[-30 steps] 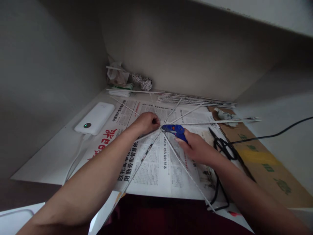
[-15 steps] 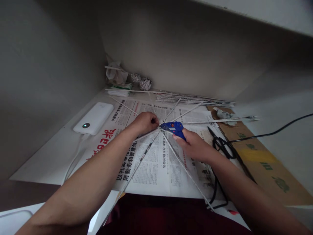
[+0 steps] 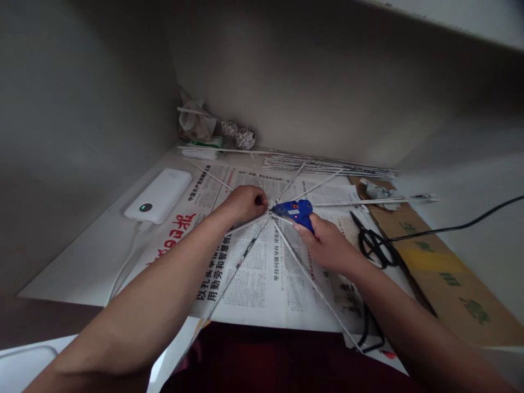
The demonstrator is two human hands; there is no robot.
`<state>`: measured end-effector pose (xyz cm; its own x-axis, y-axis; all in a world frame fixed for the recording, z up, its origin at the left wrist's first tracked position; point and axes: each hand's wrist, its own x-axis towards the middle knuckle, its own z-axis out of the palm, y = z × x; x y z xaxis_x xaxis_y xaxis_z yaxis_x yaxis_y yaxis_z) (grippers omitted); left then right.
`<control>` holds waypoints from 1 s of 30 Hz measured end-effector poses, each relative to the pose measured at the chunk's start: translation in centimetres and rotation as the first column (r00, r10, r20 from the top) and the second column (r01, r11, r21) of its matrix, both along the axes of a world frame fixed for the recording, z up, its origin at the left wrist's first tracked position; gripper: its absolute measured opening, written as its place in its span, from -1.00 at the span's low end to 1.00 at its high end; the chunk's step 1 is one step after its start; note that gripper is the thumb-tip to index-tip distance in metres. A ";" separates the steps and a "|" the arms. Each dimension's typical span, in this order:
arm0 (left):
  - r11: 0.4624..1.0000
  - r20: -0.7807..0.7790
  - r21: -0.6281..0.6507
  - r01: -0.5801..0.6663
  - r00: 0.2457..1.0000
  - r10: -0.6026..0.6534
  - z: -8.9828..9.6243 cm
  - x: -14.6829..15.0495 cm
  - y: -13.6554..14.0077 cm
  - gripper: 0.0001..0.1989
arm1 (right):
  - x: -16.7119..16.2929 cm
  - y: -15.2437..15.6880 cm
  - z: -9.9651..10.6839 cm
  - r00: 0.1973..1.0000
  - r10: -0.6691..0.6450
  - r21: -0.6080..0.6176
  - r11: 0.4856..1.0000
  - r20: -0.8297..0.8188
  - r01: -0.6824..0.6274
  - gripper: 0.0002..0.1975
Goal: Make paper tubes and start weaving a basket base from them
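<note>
Several rolled paper sticks (image 3: 301, 262) cross at one centre and fan out like spokes over a newspaper sheet (image 3: 254, 284). My right hand (image 3: 327, 243) is wrapped round the handle of a blue glue gun (image 3: 295, 212), whose nozzle points left at the crossing. A small red light shows on the gun's side. Just left of the nozzle, my left hand (image 3: 248, 204) is closed with its fingertips pinched at the centre of the sticks. What those fingers grip is hidden behind the hand.
Black scissors (image 3: 374, 245) lie right of the newspaper, beside flattened cardboard (image 3: 446, 273) and a black cord (image 3: 458, 229). A white power bank (image 3: 159, 194) with a cable sits left. At the back are a bundle of paper sticks (image 3: 327, 165), a tissue pack (image 3: 200, 150) and a woven paper piece (image 3: 241, 135).
The whole view has shifted slightly. The glue gun stays at the crossing, its nozzle a touch farther right of my left fingertips. Both hands keep nearly the same pose.
</note>
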<state>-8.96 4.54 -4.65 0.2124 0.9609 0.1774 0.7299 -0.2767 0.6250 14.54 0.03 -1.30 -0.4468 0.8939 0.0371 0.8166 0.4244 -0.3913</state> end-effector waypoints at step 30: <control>0.999 -0.020 0.029 0.012 1.000 -0.012 0.5 0.1 -0.4 -0.87 | -0.6 -0.9 0.5 0.998 -0.043 0.034 0.999 0.043 0.041 -0.77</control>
<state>-8.89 4.17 -4.11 0.2279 0.9527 0.2011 0.7387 -0.3037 0.6017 13.96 -0.88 -0.78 -0.4108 0.9104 0.0481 0.8499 0.4015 -0.3412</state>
